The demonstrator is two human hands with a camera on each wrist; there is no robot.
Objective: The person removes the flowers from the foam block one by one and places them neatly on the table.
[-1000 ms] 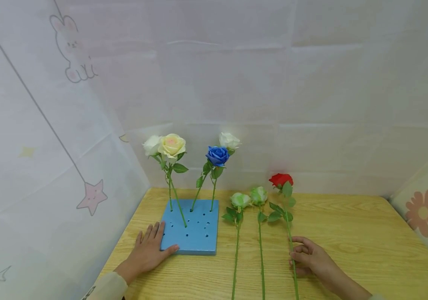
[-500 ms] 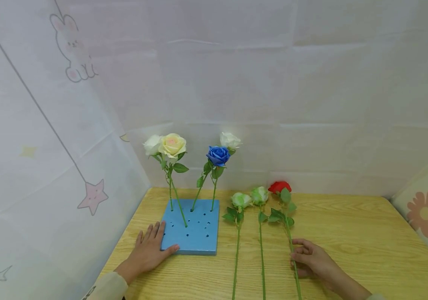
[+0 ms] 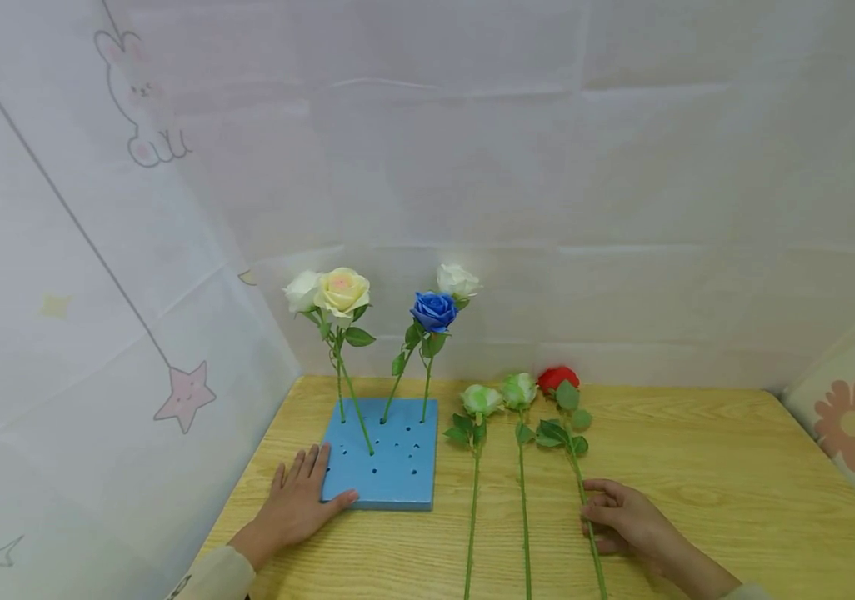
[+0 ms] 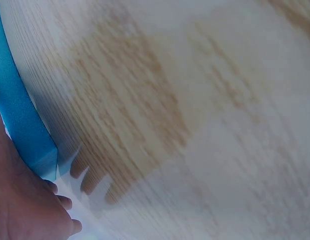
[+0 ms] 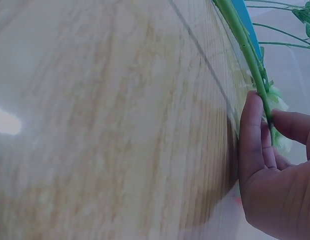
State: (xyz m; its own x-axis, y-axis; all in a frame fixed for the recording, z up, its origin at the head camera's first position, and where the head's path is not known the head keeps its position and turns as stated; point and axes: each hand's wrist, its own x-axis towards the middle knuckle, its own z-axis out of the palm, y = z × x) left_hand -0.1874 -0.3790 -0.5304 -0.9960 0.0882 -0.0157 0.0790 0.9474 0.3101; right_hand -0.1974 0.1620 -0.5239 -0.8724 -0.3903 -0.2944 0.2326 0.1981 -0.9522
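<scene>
In the head view a blue foam block (image 3: 397, 487) with small holes lies on the table. My left hand (image 3: 291, 500) rests against its left edge, fingers extended and thumb over its near-left corner. A blue rose (image 3: 435, 312), a cream rose (image 3: 342, 292) and two white roses, one at the right (image 3: 458, 281) and one at the left (image 3: 302, 292), stand in the block, their stems leaning. My right hand (image 3: 626, 525) pinches the green stem of a red rose (image 3: 558, 381) between thumb and fingers, low over the table. The right wrist view shows the stem (image 5: 250, 57) between thumb and fingers.
Two pale green roses, a left one (image 3: 482, 400) and a right one (image 3: 520, 390), lie on the wooden table (image 3: 727, 467) between the block and the red rose. A printed cloth (image 3: 517, 183) hangs behind the table and along its sides.
The red rose's head has come down toward the table's far edge, its stem still in my right hand's fingers. My left hand and the block have stayed put.
</scene>
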